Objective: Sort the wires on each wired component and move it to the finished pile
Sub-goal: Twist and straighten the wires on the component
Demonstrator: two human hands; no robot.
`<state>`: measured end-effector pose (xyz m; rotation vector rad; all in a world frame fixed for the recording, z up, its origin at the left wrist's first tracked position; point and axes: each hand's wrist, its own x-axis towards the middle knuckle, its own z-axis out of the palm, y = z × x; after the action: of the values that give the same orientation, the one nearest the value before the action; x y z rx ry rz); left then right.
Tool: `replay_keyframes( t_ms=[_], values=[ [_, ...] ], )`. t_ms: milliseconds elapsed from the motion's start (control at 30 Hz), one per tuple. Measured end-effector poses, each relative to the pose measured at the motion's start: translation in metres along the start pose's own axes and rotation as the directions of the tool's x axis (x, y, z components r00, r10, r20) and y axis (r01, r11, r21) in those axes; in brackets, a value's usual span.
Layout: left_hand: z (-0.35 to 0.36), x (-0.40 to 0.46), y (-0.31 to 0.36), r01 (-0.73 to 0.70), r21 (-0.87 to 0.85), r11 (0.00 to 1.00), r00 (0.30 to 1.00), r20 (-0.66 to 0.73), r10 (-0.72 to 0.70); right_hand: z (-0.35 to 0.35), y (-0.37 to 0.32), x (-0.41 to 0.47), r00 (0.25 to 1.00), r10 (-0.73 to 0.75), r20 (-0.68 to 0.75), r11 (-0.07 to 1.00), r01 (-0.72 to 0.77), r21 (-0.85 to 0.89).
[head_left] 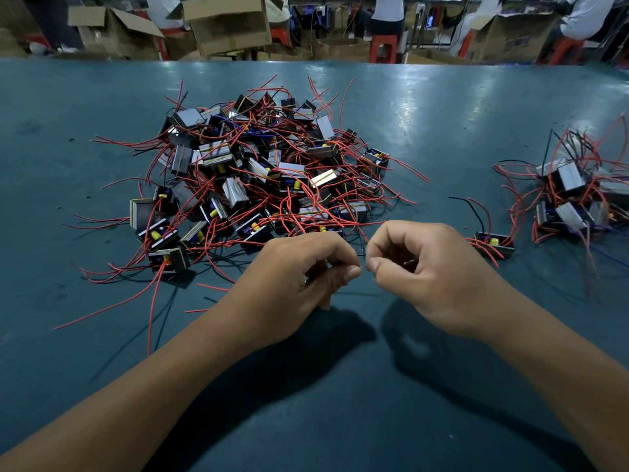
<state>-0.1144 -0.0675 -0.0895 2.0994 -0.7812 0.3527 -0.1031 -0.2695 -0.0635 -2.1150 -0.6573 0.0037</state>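
While both hands work just below the unsorted pile (269, 178), left hand (299, 281) & right hand (425, 274) curl fingers, pinching thin wire ends btwn them, prob. to separate them.

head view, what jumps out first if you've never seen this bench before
The big heap of components, small black and silver blocks tangled in red wires, fills the middle of the green table. Just in front of it, the left hand and right hand meet, thumbs and fingers pinching a thin wire between them. A smaller pile sits at the right edge, with a single component lying beside it.
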Motion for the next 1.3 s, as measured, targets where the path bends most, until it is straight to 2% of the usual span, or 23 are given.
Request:
replay_keyframes(
  t_ms=[100,167,267,367,500,567,667,800,900,1000,1067,1167,1300],
  values=[
    [0.0,0.0,0.0,0.006,-0.003,1.0,1.0,0.003,-0.006,-0.002,0.001,0.001,1.0,0.004,-0.006,1.0,-0.005,-0.015],
    [0.0,-0.001,0.0,0.021,-0.003,1.0,1.0,-0.005,-0.021,-0.01,0.002,0.003,0.998,-0.004,-0.069,1.0,0.002,-0.027],
    [-0.003,-0.001,-0.002,0.067,-0.052,0.996,0.997,-0.026,-0.068,-0.035,0.003,0.003,0.986,-0.086,-0.143,0.988,0.065,-0.143],
    [-0.003,-0.002,-0.002,0.097,-0.099,0.99,0.995,-0.02,-0.1,-0.051,0.004,0.001,0.99,-0.142,0.019,0.936,0.141,-0.322],
    [-0.003,-0.002,-0.001,0.103,-0.103,0.989,0.994,-0.008,-0.104,-0.053,0.01,0.001,0.963,-0.083,0.258,0.86,0.2,-0.47],
    [-0.003,-0.002,-0.001,0.117,-0.104,0.988,0.993,-0.003,-0.118,-0.047,0.013,0.001,0.952,-0.061,0.299,0.8,0.225,-0.557],
    [-0.002,-0.003,-0.002,0.15,-0.12,0.981,0.989,0.016,-0.149,-0.035,0.013,0.002,0.962,-0.117,0.245,0.777,0.242,-0.581],
    [0.0,-0.003,-0.003,0.173,-0.164,0.971,0.985,0.022,-0.171,-0.025,0.013,0.002,0.982,-0.154,0.11,0.856,0.188,-0.482],
    [0.001,-0.004,-0.003,0.174,-0.181,0.968,0.984,0.001,-0.176,-0.015,0.01,0.0,0.996,-0.092,-0.006,0.957,0.087,-0.278],
    [0.002,-0.004,-0.003,0.203,-0.239,0.949,0.976,-0.031,-0.217,-0.005,0.01,-0.001,0.998,-0.011,-0.059,0.996,0.006,-0.086],
    [0.003,-0.003,-0.003,0.223,-0.283,0.933,0.969,-0.037,-0.243,0.0,0.01,-0.001,0.994,0.068,-0.081,0.993,-0.059,0.101],
    [0.003,-0.003,-0.003,0.223,-0.291,0.93,0.97,-0.028,-0.241,0.011,0.009,-0.001,0.981,0.177,-0.084,0.911,-0.131,0.39],
    [0.004,-0.002,-0.003,0.22,-0.306,0.926,0.97,-0.034,-0.242,0.02,0.008,-0.002,0.977,0.194,-0.088,0.875,-0.132,0.465]
  ],
)
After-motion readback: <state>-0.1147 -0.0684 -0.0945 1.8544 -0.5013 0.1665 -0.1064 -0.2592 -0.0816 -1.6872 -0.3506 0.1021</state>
